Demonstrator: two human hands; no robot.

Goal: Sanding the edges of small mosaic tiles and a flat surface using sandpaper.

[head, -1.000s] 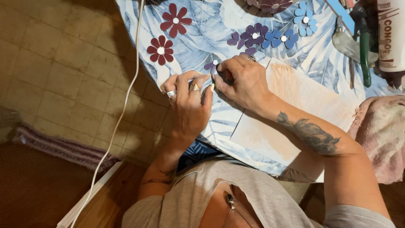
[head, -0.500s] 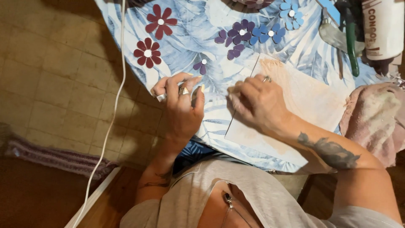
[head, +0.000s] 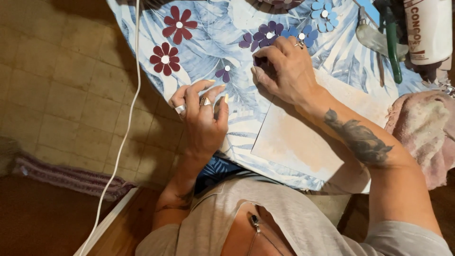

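While the left hand (head: 201, 118) is held just above the leaf-print tablecloth (head: 218, 45), its fingers are seen loosely curled and released, with nothing gripped; thumb and forefinger tips are kept apart, pointing toward the unfinished purple flower (head: 223, 72). That flower is laid on the cloth just beyond the left fingertips, only two petals and a white centre being visible, so a gap is left where further petals could fit.

The right hand (head: 284, 71) is placed farther up the table, fingers bent inward and pinched around a small dark purple petal piece (head: 259, 61); only an edge of the piece is shown, so the grasp is recorded as probable, not certain. The hand is positioned beside the purple-and-blue flower cluster (head: 279, 35), which is touched or nearly touched by the knuckles; which cannot be told.

Two finished maroon flowers (head: 168, 40) are set apart to the far left, presumably kept clear of the working area. A pale orange-stained board (head: 303, 137) is laid under the right forearm as a work surface. A white glue bottle (head: 429, 28) and green-handled tool (head: 392, 42) are kept at the far right corner, within reach. A pink rag (head: 424, 132) is lying at the right edge. A white cable (head: 128, 123) is hanging past the table's left side over the tiled floor (head: 57, 85).
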